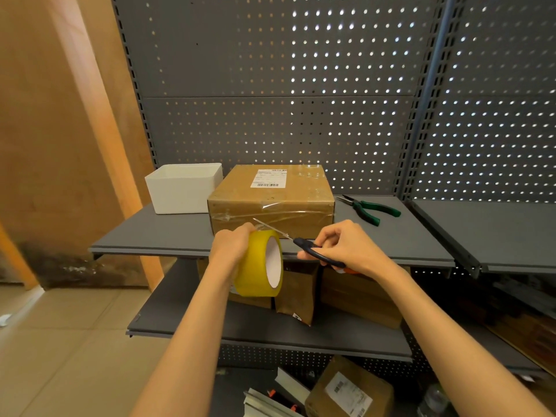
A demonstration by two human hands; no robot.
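A brown cardboard box (270,195) with a white shipping label and clear tape across it sits on the grey upper shelf (156,233). My left hand (233,246) grips a yellow roll of packing tape (255,266) in front of the box, at the shelf's front edge. My right hand (346,245) holds dark-handled scissors (304,243); their blades point left toward the top of the roll, where a strip of clear tape runs to the box.
A white open bin (183,188) stands left of the box. Green-handled pliers (371,209) lie on the shelf to the right. Brown parcels (358,299) fill the lower shelf; another labelled box (349,389) sits below. A perforated back panel (301,85) rises behind.
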